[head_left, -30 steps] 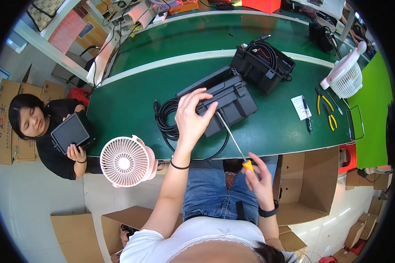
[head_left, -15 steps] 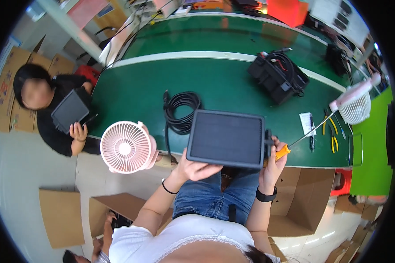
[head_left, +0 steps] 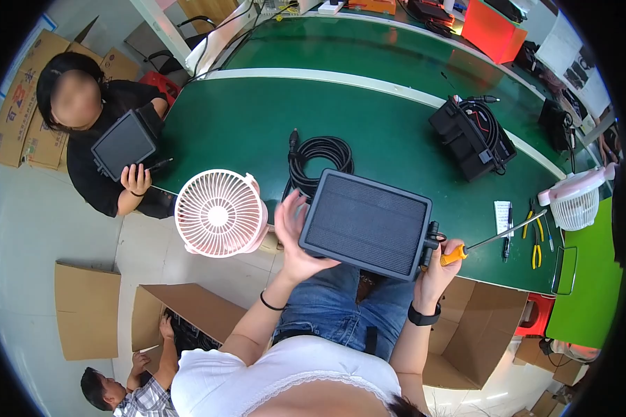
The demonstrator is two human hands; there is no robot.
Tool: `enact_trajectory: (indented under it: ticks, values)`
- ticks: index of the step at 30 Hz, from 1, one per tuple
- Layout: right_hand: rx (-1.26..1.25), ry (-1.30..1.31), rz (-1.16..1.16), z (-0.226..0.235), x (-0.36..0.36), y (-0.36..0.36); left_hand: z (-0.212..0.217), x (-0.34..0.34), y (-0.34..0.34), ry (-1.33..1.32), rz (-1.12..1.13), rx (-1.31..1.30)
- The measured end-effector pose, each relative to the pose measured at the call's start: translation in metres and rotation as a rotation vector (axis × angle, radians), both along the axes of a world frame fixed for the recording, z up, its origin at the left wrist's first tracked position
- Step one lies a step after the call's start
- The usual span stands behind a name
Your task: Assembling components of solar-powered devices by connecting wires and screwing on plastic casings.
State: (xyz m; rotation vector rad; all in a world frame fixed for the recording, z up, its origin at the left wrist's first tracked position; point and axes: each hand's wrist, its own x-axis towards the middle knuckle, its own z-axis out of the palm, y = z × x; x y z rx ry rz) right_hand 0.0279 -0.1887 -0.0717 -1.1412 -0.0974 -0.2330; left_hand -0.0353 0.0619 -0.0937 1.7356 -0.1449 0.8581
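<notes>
Holding a dark flat rectangular panel (head_left: pixel 366 224) between 2 hands, above the near edge of the green desk (head_left: pixel 250 125) and partly over the lap. Left hand (head_left: pixel 295 236) sits at the panel's left short edge: fingers (head_left: pixel 290 208) spread wide and raised along that edge, palm under the lower-left corner. Right hand (head_left: pixel 439 265) is at the panel's lower-right corner, fingers closed around the orange handle of a screwdriver (head_left: pixel 490 241); shaft points up and to the right, over the desk. Whether the right hand also grips the panel itself cannot be told; it touches or nearly touches the corner. Panel lies tilted, face up toward the camera, a small black fitting at its right edge.

Behind the panel, a coiled black cable (head_left: pixel 318 158) lies on the desk, partly covered by the panel's top-left corner. Just left of the left hand, a pink round fan (head_left: pixel 218 213) stands at the near desk edge. Toward the far right of the desk: an open black case (head_left: pixel 470 137) with wires. Near the right end: yellow-handled pliers (head_left: pixel 534 236), a white slip, and a second pink fan (head_left: pixel 577 203). Bare green surface lies between the cable and the black case. A person in black (head_left: pixel 94 149) at the left end holds a similar panel.
</notes>
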Motion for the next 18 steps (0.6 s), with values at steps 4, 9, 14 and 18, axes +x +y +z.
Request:
enact_trajectory:
  ticks: [4, 9, 14, 18]
  values:
    - [-0.038, -0.04, -0.025, -0.002, 0.001, 0.006, 0.009, 0.016, 0.021, 0.215, -0.373, -0.041]
    - [-0.138, -0.066, -0.15, -0.002, 0.011, 0.002, 0.008, 0.021, 0.016, 0.513, -0.292, 0.1]
    - [-0.32, -0.04, -0.311, -0.001, 0.051, -0.029, 0.037, 0.049, -0.006, 0.456, -0.217, -0.104]
    - [-0.338, -0.017, -0.37, -0.023, 0.067, -0.062, 0.03, 0.083, -0.016, 0.337, -0.151, -0.326]
